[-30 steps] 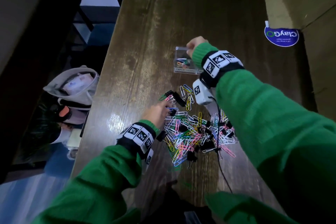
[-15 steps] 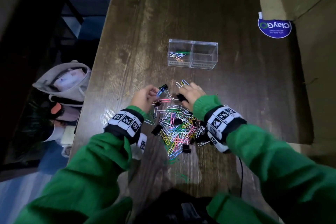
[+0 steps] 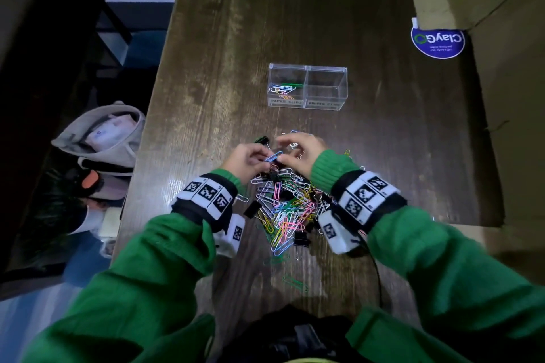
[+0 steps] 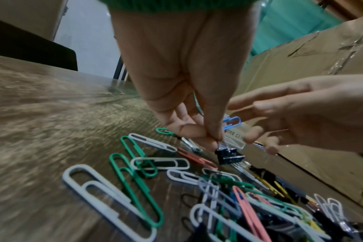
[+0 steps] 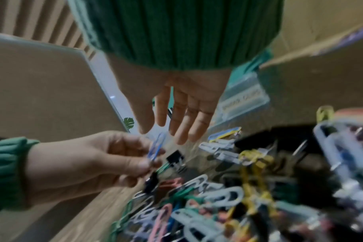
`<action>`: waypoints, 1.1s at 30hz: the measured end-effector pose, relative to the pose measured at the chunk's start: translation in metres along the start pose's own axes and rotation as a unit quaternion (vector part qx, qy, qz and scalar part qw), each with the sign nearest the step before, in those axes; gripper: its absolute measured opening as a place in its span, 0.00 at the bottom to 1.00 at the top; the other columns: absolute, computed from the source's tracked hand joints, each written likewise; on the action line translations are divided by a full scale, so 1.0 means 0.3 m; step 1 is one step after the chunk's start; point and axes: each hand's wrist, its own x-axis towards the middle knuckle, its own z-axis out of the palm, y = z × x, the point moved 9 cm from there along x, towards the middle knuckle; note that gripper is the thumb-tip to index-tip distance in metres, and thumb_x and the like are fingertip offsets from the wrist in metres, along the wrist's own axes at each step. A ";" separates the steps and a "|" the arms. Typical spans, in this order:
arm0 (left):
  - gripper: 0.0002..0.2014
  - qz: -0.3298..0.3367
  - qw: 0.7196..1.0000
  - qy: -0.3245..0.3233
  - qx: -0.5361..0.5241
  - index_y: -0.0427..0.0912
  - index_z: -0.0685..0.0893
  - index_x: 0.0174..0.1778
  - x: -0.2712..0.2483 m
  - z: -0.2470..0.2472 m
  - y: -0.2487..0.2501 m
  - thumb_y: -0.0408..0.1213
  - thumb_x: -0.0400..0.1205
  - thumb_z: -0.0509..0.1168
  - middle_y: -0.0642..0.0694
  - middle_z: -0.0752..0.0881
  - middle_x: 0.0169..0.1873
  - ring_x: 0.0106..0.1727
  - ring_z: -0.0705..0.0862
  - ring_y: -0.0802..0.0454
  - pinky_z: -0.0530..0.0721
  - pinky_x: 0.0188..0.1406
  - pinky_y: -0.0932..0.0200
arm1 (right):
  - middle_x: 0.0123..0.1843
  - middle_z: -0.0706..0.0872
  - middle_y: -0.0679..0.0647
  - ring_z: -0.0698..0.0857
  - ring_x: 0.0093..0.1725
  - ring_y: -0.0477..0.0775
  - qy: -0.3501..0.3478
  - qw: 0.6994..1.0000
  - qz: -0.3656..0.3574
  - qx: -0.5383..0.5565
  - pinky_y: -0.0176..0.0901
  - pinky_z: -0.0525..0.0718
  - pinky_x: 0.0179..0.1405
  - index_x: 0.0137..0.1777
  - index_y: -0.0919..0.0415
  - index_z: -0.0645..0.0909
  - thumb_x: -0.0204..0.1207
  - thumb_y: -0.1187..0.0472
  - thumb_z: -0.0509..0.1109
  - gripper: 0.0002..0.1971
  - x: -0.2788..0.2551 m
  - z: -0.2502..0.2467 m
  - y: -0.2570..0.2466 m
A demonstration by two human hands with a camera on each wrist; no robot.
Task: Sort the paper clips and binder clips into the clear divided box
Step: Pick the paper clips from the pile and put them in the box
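Two hands are meeting over the pile (image 3: 286, 209); the left hand (image 3: 246, 160) is pinching a blue paper clip (image 3: 273, 156) and a black binder clip (image 4: 228, 155); the right hand (image 3: 299, 150), back from the clear divided box (image 3: 308, 87) on the table (image 3: 295, 9), is reaching with loose, empty fingers; another clip is about to go in.

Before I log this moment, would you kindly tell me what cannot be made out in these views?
- Clear divided box: in the head view, its right compartment label is too blurred to read.
- Blue paper clip: the left hand pinches it, but the left wrist view shows a small black binder clip below those fingertips; whether it is also held is unclear.
- Right hand: motion blur in the right wrist view hides any contact with the blue clip.
- Mixed clip pile: too tangled to count.
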 end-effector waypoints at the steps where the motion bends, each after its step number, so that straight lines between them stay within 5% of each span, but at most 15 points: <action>1: 0.12 0.008 1.000 0.001 0.002 0.43 0.79 0.40 0.001 0.006 0.013 0.19 0.74 0.66 0.50 0.83 0.32 0.27 0.83 0.65 0.82 0.33 0.72 | 0.44 0.82 0.51 0.76 0.29 0.46 -0.001 0.999 0.021 0.029 0.42 0.80 0.41 0.55 0.65 0.84 0.70 0.65 0.74 0.14 0.011 0.028 0.002; 3: 0.16 0.006 1.000 0.011 0.004 0.50 0.77 0.37 0.000 0.003 0.015 0.21 0.72 0.69 0.50 0.83 0.33 0.30 0.82 0.54 0.82 0.37 0.61 | 0.32 0.82 0.54 0.76 0.23 0.45 0.036 0.994 0.062 0.084 0.42 0.82 0.29 0.47 0.71 0.84 0.70 0.69 0.73 0.08 0.029 0.032 0.026; 5: 0.18 -0.010 0.999 0.022 -0.027 0.50 0.74 0.38 -0.012 -0.013 -0.004 0.19 0.72 0.68 0.49 0.83 0.34 0.28 0.82 0.57 0.82 0.34 0.64 | 0.27 0.77 0.53 0.77 0.16 0.38 0.064 0.975 0.111 0.183 0.31 0.80 0.17 0.45 0.77 0.81 0.72 0.74 0.69 0.04 0.032 0.012 0.067; 7: 0.17 -0.017 0.998 0.045 -0.030 0.47 0.73 0.38 -0.022 -0.046 -0.022 0.19 0.73 0.67 0.50 0.82 0.34 0.28 0.83 0.61 0.84 0.35 0.66 | 0.28 0.75 0.53 0.78 0.14 0.37 0.087 0.957 0.144 0.238 0.27 0.78 0.12 0.39 0.68 0.78 0.74 0.77 0.66 0.06 0.033 -0.030 0.116; 11: 0.06 -0.018 0.971 0.128 0.199 0.40 0.81 0.43 -0.030 -0.160 -0.033 0.25 0.77 0.63 0.43 0.86 0.42 0.39 0.81 0.52 0.83 0.44 0.58 | 0.32 0.78 0.53 0.80 0.14 0.40 0.129 0.962 0.172 0.170 0.23 0.75 0.10 0.32 0.57 0.76 0.74 0.77 0.64 0.16 0.060 -0.117 0.227; 14: 0.06 0.006 0.930 0.105 0.351 0.44 0.84 0.47 -0.029 -0.150 -0.016 0.32 0.78 0.63 0.46 0.87 0.50 0.49 0.82 0.50 0.80 0.50 0.59 | 0.40 0.88 0.57 0.83 0.21 0.35 0.164 0.971 0.170 0.039 0.25 0.85 0.27 0.37 0.57 0.85 0.74 0.74 0.64 0.14 0.103 -0.173 0.243; 16: 0.09 0.023 0.900 0.064 0.432 0.50 0.82 0.53 -0.028 -0.106 -0.001 0.41 0.77 0.66 0.50 0.84 0.56 0.60 0.78 0.49 0.78 0.63 0.49 | 0.51 0.89 0.59 0.87 0.41 0.48 0.142 0.976 0.164 -0.029 0.39 0.86 0.53 0.47 0.61 0.88 0.76 0.74 0.60 0.15 0.140 -0.177 0.230; 18: 0.19 0.021 0.880 -0.003 0.475 0.52 0.77 0.61 -0.030 -0.049 -0.008 0.46 0.74 0.69 0.50 0.79 0.61 0.65 0.74 0.48 0.74 0.68 0.46 | 0.60 0.87 0.58 0.85 0.57 0.58 0.082 0.979 0.154 -0.103 0.45 0.80 0.65 0.54 0.60 0.87 0.77 0.73 0.59 0.16 0.170 -0.145 0.218; 22: 0.30 -0.006 0.883 -0.040 0.467 0.45 0.71 0.67 -0.028 -0.008 -0.037 0.42 0.71 0.73 0.45 0.75 0.60 0.61 0.76 0.46 0.78 0.66 0.48 | 0.66 0.76 0.59 0.72 0.67 0.60 -0.040 0.969 0.071 -0.232 0.54 0.74 0.68 0.65 0.59 0.79 0.78 0.56 0.65 0.17 0.143 -0.026 0.157; 25: 0.22 -0.013 0.905 -0.029 0.425 0.43 0.73 0.62 -0.025 0.006 -0.047 0.31 0.73 0.70 0.42 0.81 0.54 0.52 0.81 0.46 0.82 0.60 0.51 | 0.68 0.72 0.58 0.70 0.67 0.58 -0.112 0.950 0.028 -0.292 0.55 0.76 0.68 0.72 0.57 0.72 0.74 0.50 0.69 0.27 0.070 0.064 0.130; 28: 0.14 -0.005 0.921 -0.017 0.390 0.40 0.75 0.55 -0.019 0.024 -0.031 0.25 0.75 0.66 0.40 0.85 0.49 0.46 0.83 0.44 0.84 0.54 0.51 | 0.69 0.71 0.58 0.69 0.69 0.59 -0.142 0.936 -0.003 -0.322 0.54 0.73 0.71 0.72 0.58 0.71 0.76 0.58 0.68 0.24 0.021 0.123 0.123; 33: 0.14 0.028 0.920 -0.023 0.391 0.39 0.78 0.57 -0.004 0.078 -0.005 0.30 0.76 0.67 0.40 0.77 0.64 0.63 0.77 0.43 0.75 0.68 0.51 | 0.71 0.73 0.62 0.70 0.72 0.62 -0.151 0.921 -0.010 -0.358 0.52 0.70 0.75 0.72 0.64 0.68 0.77 0.71 0.64 0.23 -0.005 0.167 0.140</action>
